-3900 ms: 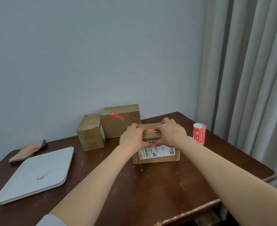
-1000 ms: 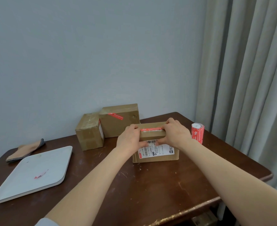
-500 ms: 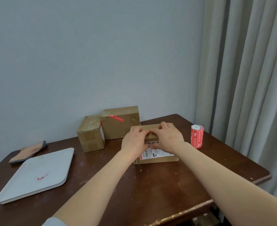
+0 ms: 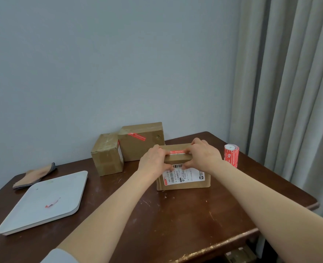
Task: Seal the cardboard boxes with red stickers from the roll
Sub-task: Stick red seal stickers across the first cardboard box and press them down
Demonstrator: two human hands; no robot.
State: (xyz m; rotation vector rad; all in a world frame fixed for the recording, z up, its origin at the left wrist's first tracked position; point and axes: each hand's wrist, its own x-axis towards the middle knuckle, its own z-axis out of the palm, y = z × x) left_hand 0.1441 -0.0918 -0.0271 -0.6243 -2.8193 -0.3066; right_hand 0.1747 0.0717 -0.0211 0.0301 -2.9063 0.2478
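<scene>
Both of my hands have slid apart since a moment ago, so now the red sticker (image 4: 176,152) shows again along the top near edge of the box (image 4: 183,179).

On the far left a cloth (image 4: 34,176) lies by the wall, and a white tray (image 4: 24,215) sits near it with a little red scrap on it. Past the tray stand two more boxes. The small box (image 4: 107,156) has a bit of red on its side. The bigger box (image 4: 141,141) has a red sticker on its front.

My left hand (image 4: 153,160) presses down on the left end of the sticker, fingers curled on the box. My right hand (image 4: 204,154) does the same on the right end. I think the sticker is nearly stuck flat, so this box is almost done.

The roll (image 4: 231,155) stands far right on the table (image 4: 176,224), apart from the box.
</scene>
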